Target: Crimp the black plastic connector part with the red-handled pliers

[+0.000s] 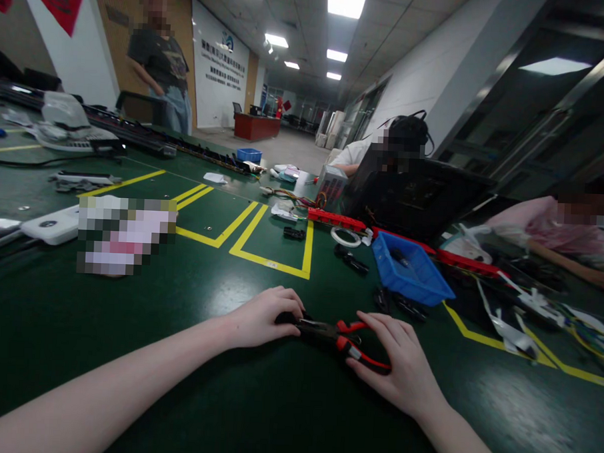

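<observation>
Long-nose pliers [344, 338] with red and black handles lie across the front middle of the green table [174, 394]. My right hand [401, 358] is closed around the handles, which are spread apart. The jaws point left, at a small black part whose shape is mostly hidden by my fingers. My left hand [273, 317] pinches that black part between thumb and fingers, right at the tips of the pliers.
A blue bin [410, 268] stands right of centre, with black connectors [350, 259] beside it. Red power strips [337, 219] run behind. At left are a phone [131, 239] and a white device [56, 222]. People are behind and at the right.
</observation>
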{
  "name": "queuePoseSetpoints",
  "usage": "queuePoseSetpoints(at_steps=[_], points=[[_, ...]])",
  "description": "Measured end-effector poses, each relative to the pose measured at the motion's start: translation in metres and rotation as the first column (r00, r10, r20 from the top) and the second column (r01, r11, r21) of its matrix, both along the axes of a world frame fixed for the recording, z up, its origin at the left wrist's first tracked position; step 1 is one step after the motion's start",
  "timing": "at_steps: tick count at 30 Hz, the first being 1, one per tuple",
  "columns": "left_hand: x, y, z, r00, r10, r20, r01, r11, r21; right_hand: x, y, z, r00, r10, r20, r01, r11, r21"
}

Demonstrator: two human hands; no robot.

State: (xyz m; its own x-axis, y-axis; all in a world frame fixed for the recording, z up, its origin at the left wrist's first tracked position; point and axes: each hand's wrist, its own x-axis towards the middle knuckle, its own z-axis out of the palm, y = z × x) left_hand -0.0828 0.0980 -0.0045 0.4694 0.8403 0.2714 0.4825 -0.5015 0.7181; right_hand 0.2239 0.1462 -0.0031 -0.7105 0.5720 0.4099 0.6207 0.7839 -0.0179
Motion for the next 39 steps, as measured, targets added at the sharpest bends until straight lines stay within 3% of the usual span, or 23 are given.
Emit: queuePoseSetpoints(at_steps=[10,22,39], points=[[0.0014,-0.0012,0.0035,0.998,-0.001,0.071,0.003,0.999,-0.036,-0.0052,-0.0038,0.0002,0.998,-0.032,0.049,0.036,0.995,-0.091],[0.0008,-0.0002,0.0019,0.998,-0.017,0.052,0.017,1.0,-0.001,-0.008,-0.0059,0.0054,0.998,0.05,0.035,-0.05,0.999,0.019],[0.0001,-0.0013,0.0024,0.999,-0.028,0.044,0.027,1.0,0.007,-0.0086,-0.0071,0.0033,1.0,0.011,0.029,-0.013,0.997,0.076]])
